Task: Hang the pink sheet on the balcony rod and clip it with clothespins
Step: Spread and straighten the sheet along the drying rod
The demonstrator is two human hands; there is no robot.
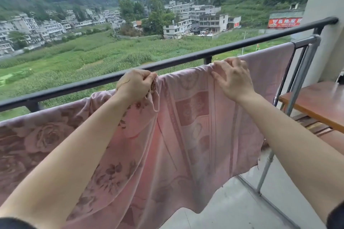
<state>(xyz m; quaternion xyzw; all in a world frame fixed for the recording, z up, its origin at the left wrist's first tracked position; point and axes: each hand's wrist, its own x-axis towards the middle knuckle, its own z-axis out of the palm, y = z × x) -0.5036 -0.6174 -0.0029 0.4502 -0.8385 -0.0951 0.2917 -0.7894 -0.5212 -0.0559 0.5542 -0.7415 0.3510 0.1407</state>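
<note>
Pink sheet (186,117) drapes the rod (305,40), black railing (186,60) behind, wooden table (316,102) right.

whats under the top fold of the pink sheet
The pink sheet hides its support along the whole fold. Only at the right end does a bare grey rod emerge. The left hand grips a bunched fold and the right hand curls over the top edge.

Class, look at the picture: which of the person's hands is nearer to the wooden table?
Right. The right hand hooks over the pink sheet's top edge, left of the wooden table; the left hand grips bunched sheet farther left still.
</note>
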